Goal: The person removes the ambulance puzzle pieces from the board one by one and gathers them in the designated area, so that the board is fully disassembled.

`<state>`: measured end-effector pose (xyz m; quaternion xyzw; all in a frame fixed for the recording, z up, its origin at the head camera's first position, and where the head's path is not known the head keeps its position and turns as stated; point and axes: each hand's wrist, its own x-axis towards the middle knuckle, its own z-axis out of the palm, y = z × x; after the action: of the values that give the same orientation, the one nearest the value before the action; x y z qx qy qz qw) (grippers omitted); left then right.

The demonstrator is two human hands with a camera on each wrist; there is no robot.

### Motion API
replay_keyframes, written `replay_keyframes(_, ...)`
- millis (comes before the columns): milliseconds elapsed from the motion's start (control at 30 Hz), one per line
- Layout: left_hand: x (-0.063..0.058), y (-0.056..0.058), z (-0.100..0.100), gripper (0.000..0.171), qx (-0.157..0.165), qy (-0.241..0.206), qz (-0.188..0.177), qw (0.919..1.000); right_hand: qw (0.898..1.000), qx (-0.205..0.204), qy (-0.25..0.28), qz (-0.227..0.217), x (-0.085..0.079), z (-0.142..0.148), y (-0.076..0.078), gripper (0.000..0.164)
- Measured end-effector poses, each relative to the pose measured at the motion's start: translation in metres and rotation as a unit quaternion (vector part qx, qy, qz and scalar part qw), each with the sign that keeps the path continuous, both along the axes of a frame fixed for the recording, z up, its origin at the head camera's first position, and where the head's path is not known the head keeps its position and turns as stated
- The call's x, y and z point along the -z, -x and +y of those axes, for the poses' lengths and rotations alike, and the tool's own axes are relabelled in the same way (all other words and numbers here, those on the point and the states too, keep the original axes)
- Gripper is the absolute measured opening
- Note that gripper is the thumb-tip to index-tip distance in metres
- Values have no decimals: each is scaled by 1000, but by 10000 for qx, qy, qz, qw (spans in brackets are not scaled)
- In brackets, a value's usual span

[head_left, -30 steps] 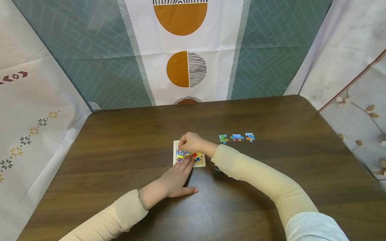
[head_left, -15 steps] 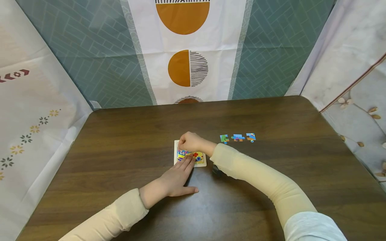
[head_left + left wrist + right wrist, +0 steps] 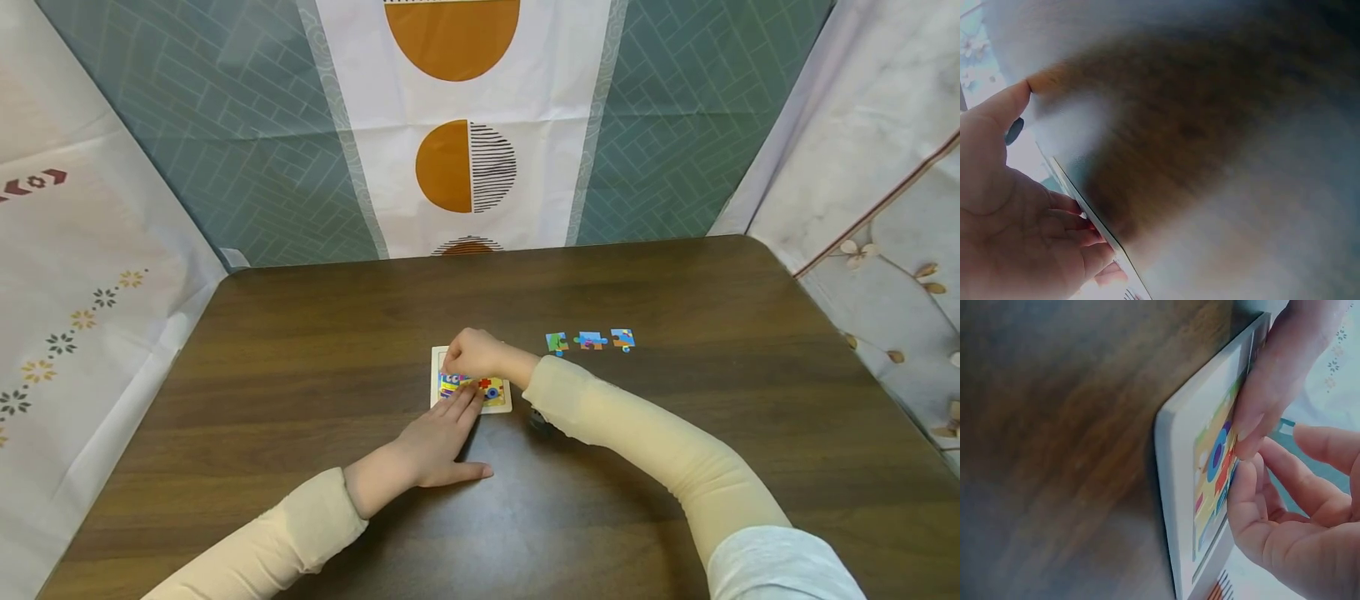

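Observation:
A small jigsaw puzzle in a cream frame (image 3: 436, 379) lies flat on the table, its picture bright yellow and blue with a red cross. My left hand (image 3: 442, 442) is spread out, straight fingertips resting on the puzzle's lower part and thumb stretched away over the table. Over the upper left of the puzzle is my right hand (image 3: 474, 354), fingers curled. In the right wrist view its fingers (image 3: 1245, 487) touch the picture beside the left fingertips (image 3: 1250, 425), while the thumb (image 3: 1329, 447) stands apart; no piece shows between them. Both hands hide much of the picture.
Three loose puzzle pieces lie in a row right of the frame: a green one (image 3: 557, 342), a blue and purple one (image 3: 591, 340) and a blue one (image 3: 622, 338). The brown wooden table (image 3: 337, 333) ends at a patterned cloth backdrop (image 3: 300, 192).
Both hands keep their places on the puzzle, and the loose pieces lie as before. Only the head view shifts slightly.

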<state>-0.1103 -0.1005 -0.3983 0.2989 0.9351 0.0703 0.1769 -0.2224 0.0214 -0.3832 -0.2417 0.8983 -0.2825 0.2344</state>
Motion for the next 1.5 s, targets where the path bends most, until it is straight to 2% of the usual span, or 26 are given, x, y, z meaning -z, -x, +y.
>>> replay_keyframes(300,1,0,0,96,17,34,56,10000,9995,-36,-187,240,1,-5,0,15)
replay_keyframes(533,0,0,0,96,-32,19,3,10000,9998,131,-146,90,2,-5,3,14)
replay_keyframes(833,-1,1,0,97,11,56,38,10000,9999,52,-106,52,1,-4,4,12)
replay_keyframes(1333,0,0,0,96,-10,59,78,10000,9974,29,560,-452,6,4,10,10)
replay_keyframes(1500,1,-1,0,97,17,39,152,9999,9905,378,1020,-846,5,10,12,10)
